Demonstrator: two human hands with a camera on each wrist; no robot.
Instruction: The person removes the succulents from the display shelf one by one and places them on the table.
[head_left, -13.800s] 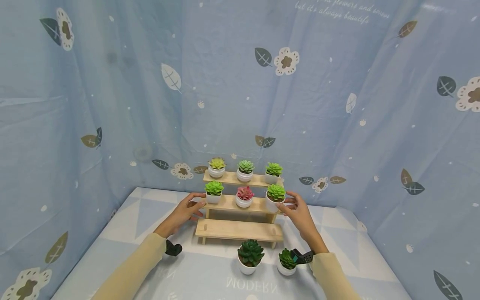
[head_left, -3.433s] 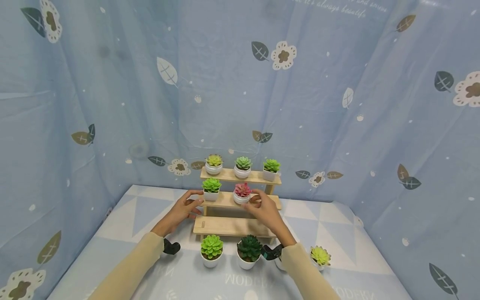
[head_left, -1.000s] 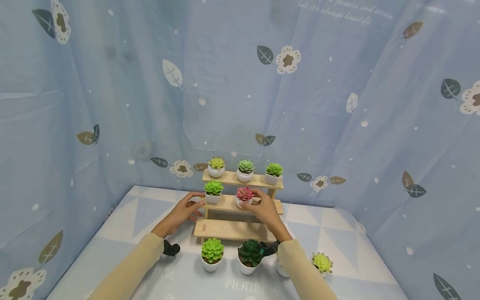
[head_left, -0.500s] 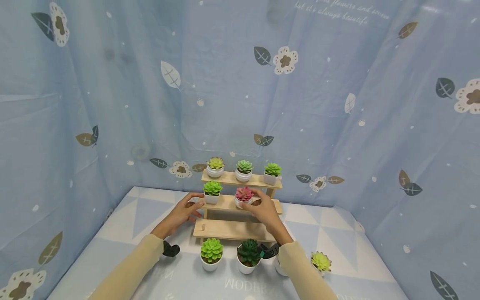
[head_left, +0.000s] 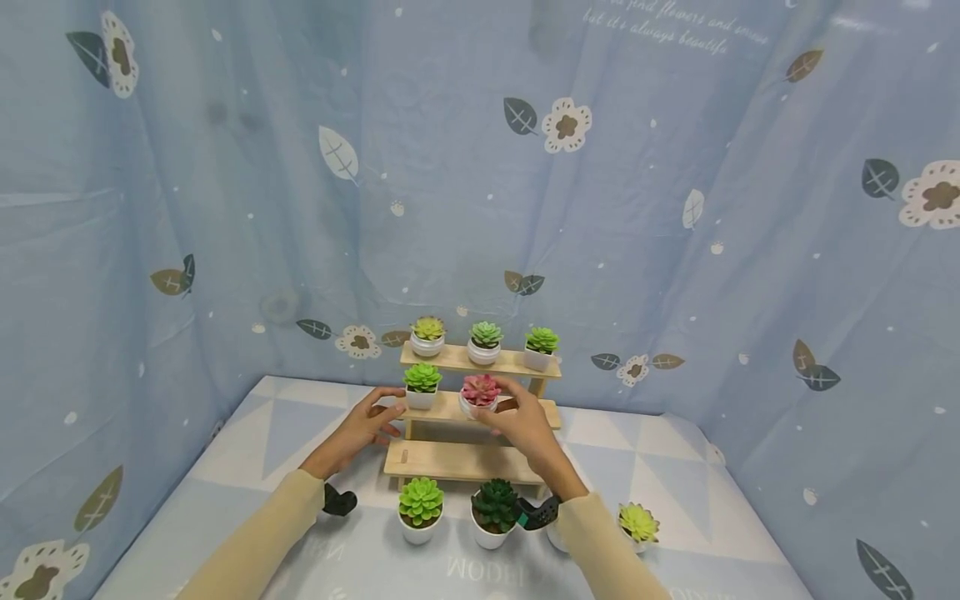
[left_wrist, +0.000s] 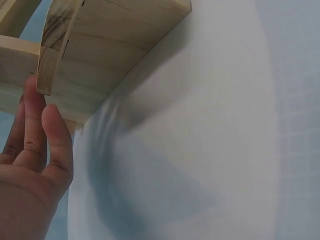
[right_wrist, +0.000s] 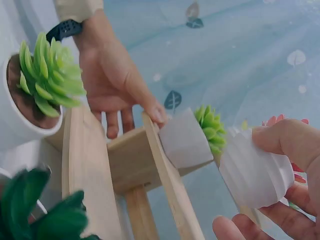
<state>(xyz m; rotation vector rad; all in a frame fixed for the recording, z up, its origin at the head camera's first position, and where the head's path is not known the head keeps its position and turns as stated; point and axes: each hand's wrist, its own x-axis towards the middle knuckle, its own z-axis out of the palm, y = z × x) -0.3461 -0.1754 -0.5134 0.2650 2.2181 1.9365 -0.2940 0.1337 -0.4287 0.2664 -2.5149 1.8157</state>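
Note:
My right hand [head_left: 522, 421] pinches the white ridged pot of a red succulent [head_left: 480, 391] between thumb and fingers, at the middle tier of a wooden three-tier plant stand [head_left: 450, 458]. In the right wrist view the ridged pot [right_wrist: 257, 170] leans, its plant mostly hidden behind the hand. My left hand [head_left: 363, 429] holds the left end of the middle tier, thumb at the front edge. Close by that hand stands a green succulent in a square white pot [head_left: 422, 387]. In the left wrist view its fingertips [left_wrist: 34, 92] touch the wood from below.
Three potted succulents [head_left: 483, 343] line the top tier. On the table before the stand are a bright green succulent [head_left: 421, 504], a dark green one [head_left: 493, 508] and a yellow-green one [head_left: 638, 525]. A white pot [head_left: 557, 537] is partly hidden by my right sleeve. Blue curtain [head_left: 450, 167] hangs behind.
The right-hand plant has left the middle tier, and two more stand on the table. My right hand moved to the red succulent, which has just shifted slightly left. My left hand stays put.

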